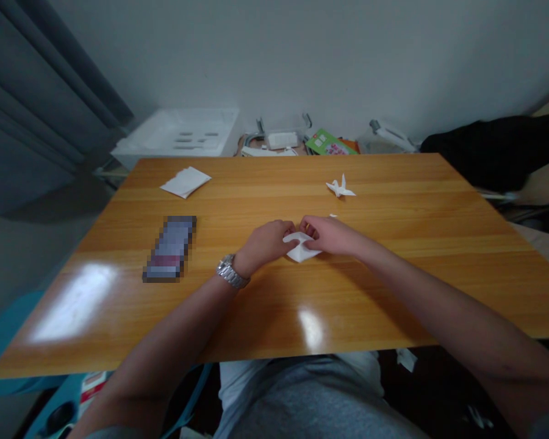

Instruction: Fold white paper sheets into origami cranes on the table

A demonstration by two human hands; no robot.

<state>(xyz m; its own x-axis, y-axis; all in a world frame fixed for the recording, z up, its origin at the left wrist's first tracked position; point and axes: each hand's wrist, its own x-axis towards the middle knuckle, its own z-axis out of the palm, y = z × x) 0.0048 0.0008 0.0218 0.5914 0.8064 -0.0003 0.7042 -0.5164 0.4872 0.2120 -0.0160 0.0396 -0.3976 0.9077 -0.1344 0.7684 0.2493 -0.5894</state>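
A small folded white paper [302, 251] lies at the middle of the wooden table [393, 292]. My left hand [268, 242], with a metal watch on its wrist, has its fingers curled onto the paper's left edge. My right hand [328, 234] pinches the paper's top right part. Both hands meet over the paper. A finished white paper crane [341, 188] stands farther back on the table, apart from my hands.
A blurred dark phone [170, 247] lies left of my hands. A small stack of white paper sheets [185, 182] sits at the back left. Behind the table are a white tray [178, 135], a green box [329, 143] and dark clothing [494, 149].
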